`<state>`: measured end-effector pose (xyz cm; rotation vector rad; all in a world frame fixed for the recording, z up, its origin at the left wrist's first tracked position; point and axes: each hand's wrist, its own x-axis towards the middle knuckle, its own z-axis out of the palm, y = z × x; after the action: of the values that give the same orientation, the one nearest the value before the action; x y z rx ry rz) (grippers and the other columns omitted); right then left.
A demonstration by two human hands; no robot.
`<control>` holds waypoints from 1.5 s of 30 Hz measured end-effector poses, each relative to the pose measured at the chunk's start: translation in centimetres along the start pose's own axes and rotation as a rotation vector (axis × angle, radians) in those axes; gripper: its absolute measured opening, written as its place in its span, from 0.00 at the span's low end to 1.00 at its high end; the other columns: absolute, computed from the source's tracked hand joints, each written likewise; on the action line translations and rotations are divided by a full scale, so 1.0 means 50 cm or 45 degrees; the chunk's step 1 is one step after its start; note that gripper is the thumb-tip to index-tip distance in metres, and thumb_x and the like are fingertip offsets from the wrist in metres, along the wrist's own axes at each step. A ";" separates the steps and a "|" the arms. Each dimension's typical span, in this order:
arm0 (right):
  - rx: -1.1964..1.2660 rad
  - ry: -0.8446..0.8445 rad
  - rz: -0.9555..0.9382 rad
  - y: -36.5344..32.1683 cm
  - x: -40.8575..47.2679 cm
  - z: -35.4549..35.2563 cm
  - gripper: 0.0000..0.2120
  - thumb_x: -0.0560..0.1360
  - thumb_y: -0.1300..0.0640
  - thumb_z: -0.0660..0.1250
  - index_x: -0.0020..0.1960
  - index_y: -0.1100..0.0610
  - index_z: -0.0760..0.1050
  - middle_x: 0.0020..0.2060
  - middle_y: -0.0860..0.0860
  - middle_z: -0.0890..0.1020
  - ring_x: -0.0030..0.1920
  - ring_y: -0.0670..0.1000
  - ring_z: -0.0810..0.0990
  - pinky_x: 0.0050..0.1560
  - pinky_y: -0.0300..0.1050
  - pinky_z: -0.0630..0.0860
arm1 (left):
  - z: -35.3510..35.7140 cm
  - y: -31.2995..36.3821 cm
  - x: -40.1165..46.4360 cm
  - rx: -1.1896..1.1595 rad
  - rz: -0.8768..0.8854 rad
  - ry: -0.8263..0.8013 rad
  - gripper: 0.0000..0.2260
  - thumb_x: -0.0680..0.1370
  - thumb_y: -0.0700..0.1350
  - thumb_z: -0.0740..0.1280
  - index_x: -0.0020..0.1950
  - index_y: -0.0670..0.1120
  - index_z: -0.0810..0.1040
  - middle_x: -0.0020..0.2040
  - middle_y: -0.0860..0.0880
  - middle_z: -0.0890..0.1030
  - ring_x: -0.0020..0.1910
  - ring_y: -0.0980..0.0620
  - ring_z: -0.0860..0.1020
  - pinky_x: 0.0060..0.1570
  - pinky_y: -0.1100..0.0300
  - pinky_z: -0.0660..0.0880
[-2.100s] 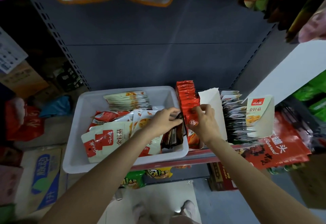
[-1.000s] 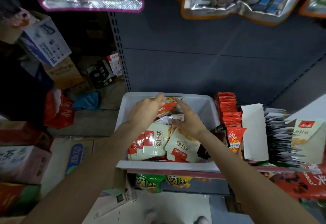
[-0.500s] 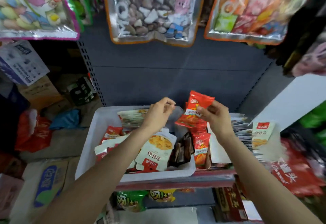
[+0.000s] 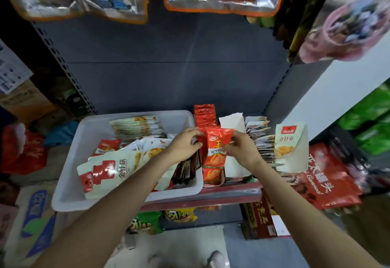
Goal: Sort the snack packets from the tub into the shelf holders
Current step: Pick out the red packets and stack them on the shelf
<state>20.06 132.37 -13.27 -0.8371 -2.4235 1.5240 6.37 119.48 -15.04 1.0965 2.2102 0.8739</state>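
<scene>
On the left, the white tub [image 4: 69, 185] sits on the shelf [image 4: 211, 196], with cream and red packets [image 4: 101, 170] lying loose in it, a neat stack of cream packets [image 4: 137, 127] at its back and a few dark brown packets [image 4: 186, 169] standing against its right wall. My left hand [image 4: 183, 146] is at the tub's right edge, its fingers [image 4: 195, 133] curled and pinching the upper left edge of a red snack packet [image 4: 217, 145]. My right hand [image 4: 242, 148] pinches the same packet on its right side, so I hold it upright between both hands, right over the row of matching red packets [image 4: 205, 113] that stands just beside the tub. To the right of that row is a white divider [image 4: 232, 122], then a row of pale packets [image 4: 257, 132] fronted by a cream packet with a red label [image 4: 291, 147].

I judge I am in the placing step: this red packet belongs in the red row. Next I should lower it straight down into the front of that row, keep it upright and facing forward, then let go with both hands and reach back into the tub, where plenty is left to sort.
</scene>
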 end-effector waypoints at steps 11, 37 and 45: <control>-0.361 0.057 -0.194 0.033 -0.004 0.042 0.18 0.73 0.66 0.68 0.61 0.55 0.71 0.49 0.49 0.78 0.45 0.46 0.76 0.39 0.23 0.70 | 0.013 0.004 -0.035 -0.177 -0.097 0.076 0.16 0.79 0.39 0.62 0.66 0.48 0.72 0.65 0.49 0.75 0.64 0.53 0.73 0.57 0.64 0.70; -0.593 -0.243 -0.167 -0.140 0.066 0.304 0.35 0.75 0.54 0.68 0.76 0.54 0.53 0.74 0.51 0.57 0.74 0.52 0.55 0.72 0.46 0.57 | -0.216 -0.268 -0.141 0.421 -0.407 0.341 0.11 0.77 0.36 0.60 0.56 0.39 0.78 0.54 0.38 0.78 0.55 0.40 0.76 0.54 0.51 0.73; -1.060 -0.454 -0.234 -0.131 0.117 0.405 0.54 0.67 0.44 0.74 0.77 0.50 0.39 0.76 0.51 0.38 0.75 0.53 0.35 0.73 0.50 0.39 | -0.264 -0.331 -0.121 0.087 -0.781 -0.034 0.09 0.76 0.49 0.66 0.49 0.45 0.79 0.47 0.45 0.81 0.44 0.49 0.79 0.44 0.58 0.74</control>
<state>4.38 117.54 -17.98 -0.4237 -3.3350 0.5920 -7.56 102.63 -17.53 0.3965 2.3582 0.5102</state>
